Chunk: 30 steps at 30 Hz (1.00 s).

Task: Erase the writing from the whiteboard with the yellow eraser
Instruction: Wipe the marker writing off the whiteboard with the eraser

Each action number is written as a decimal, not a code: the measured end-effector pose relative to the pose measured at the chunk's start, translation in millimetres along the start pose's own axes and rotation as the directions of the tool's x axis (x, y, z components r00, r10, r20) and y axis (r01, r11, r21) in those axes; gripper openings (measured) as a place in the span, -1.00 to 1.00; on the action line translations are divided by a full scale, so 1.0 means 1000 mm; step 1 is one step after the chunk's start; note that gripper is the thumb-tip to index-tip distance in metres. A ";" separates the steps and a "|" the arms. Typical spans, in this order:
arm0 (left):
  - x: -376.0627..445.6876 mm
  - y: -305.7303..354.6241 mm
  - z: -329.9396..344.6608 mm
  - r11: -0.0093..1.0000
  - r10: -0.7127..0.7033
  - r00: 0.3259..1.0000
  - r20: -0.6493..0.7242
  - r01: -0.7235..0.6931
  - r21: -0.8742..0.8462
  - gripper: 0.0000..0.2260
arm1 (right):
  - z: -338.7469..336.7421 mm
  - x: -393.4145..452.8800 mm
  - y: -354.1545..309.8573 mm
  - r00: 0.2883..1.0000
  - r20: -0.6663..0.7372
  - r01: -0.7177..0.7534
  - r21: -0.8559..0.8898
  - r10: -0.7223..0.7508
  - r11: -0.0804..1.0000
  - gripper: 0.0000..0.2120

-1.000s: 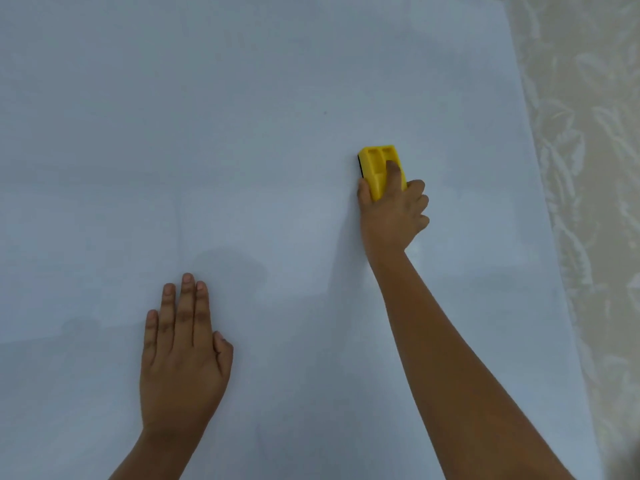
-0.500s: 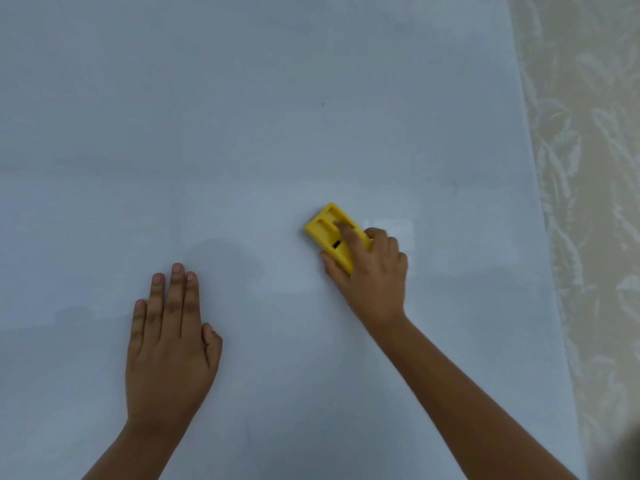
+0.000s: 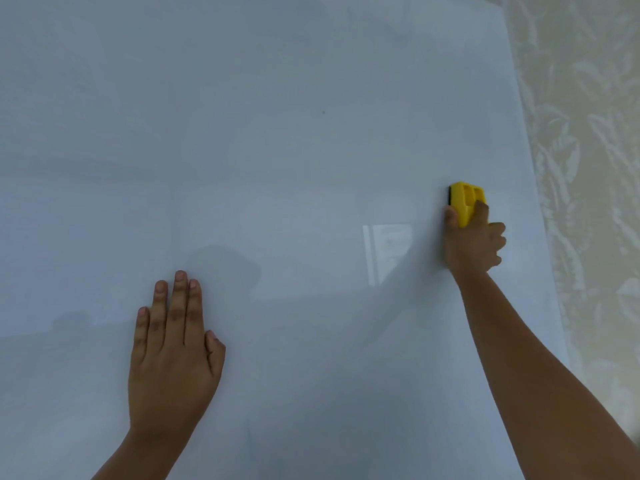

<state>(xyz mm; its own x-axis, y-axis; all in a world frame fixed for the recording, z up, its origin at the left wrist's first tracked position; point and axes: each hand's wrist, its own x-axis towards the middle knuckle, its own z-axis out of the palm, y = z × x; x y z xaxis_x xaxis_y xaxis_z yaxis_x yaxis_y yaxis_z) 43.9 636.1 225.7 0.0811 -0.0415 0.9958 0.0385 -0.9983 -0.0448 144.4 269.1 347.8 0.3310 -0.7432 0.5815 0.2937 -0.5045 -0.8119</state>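
1. At about seven o'clock on the whiteboard [image 3: 277, 150], the left hand [image 3: 173, 358] lies flat, palm down, fingers straight and close together, holding nothing. Its job appears to be bracing the sheet, so it should press evenly and stay clear of the wiping path.

2. Toward the middle, at roughly twelve o'clock from that hand, one tiny dark speck [image 3: 323, 112] shows on the surface. I can make out no other writing; the pale rectangle [image 3: 388, 251] near four o'clock of centre looks like a reflection, not ink. A good finish means checking such spots from a changed angle before calling the board clean.

3. Over at three o'clock, close to the board's right edge, the right hand [image 3: 474, 244] is closed around the yellow eraser [image 3: 465, 202], thumb on its left side and a finger on its back. The eraser's dark pad edge faces left, and whether the pad sits fully flat on the board I cannot tell.

4. To wipe well from here, I would judge that the pad should be kept flat, with steady pressure and overlapping strokes that stop short of the patterned cloth [image 3: 588, 168] beyond the edge.

5. Likely risk: the sheet creeping or buckling under a hard stroke if the bracing hand lifts.
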 end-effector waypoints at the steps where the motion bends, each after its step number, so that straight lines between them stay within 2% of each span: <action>1: 0.000 0.000 0.000 1.000 0.000 1.000 0.001 0.000 0.002 -0.49 | -0.002 0.006 0.003 0.997 0.003 -0.071 0.014 0.071 0.997 -0.45; 4: 0.000 0.001 0.000 1.000 0.000 1.000 -0.004 0.000 -0.001 -0.49 | -0.004 0.010 -0.003 0.985 0.023 -0.171 0.065 0.170 0.983 -0.46; 6: -0.001 0.000 0.000 1.000 -0.006 1.000 -0.002 0.006 0.006 -0.49 | -0.003 0.003 -0.022 0.990 0.026 -0.138 0.068 0.136 0.988 -0.46; 10: -0.002 0.002 0.001 1.000 -0.014 1.000 0.003 0.014 0.005 -0.49 | 0.012 -0.039 -0.065 0.996 0.020 0.083 0.013 -0.083 0.996 -0.44; 14: -0.001 0.002 0.000 1.000 -0.017 1.000 -0.001 0.017 0.013 -0.49 | 0.025 -0.101 -0.096 0.952 0.027 0.306 -0.056 -0.305 0.950 -0.46; 18: -0.001 0.002 0.001 0.999 -0.009 1.000 -0.014 0.010 0.033 -0.50 | 0.027 -0.172 -0.098 0.853 0.079 0.520 -0.073 -0.515 0.851 -0.48; 22: -0.001 0.002 0.002 0.999 -0.004 1.000 -0.023 0.005 0.049 -0.51 | 0.018 -0.236 -0.049 0.675 0.147 0.734 -0.037 -0.723 0.678 -0.56; 24: -0.001 0.002 0.001 0.999 -0.006 1.000 -0.017 0.006 0.051 -0.52 | 0.013 -0.234 -0.018 0.636 0.166 0.766 -0.021 -0.753 0.643 -0.57; 26: -0.001 0.003 0.000 0.999 -0.008 1.000 -0.011 0.008 0.054 -0.51 | 0.009 -0.218 0.001 0.660 0.139 0.749 -0.046 -0.739 0.661 -0.57; 30: -0.002 0.003 0.000 0.998 -0.007 1.000 -0.004 0.007 0.059 -0.51 | 0.006 -0.209 0.009 0.769 0.107 0.637 -0.053 -0.630 0.769 -0.55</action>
<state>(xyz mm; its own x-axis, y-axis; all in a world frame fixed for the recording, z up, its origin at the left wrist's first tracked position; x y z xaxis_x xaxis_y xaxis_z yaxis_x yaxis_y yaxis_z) 43.9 633.5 224.1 0.0765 -0.0351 0.9965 0.0974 -0.9943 -0.0425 83.8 422.4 219.3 0.1659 -0.2069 0.9642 0.3892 -0.8846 -0.2568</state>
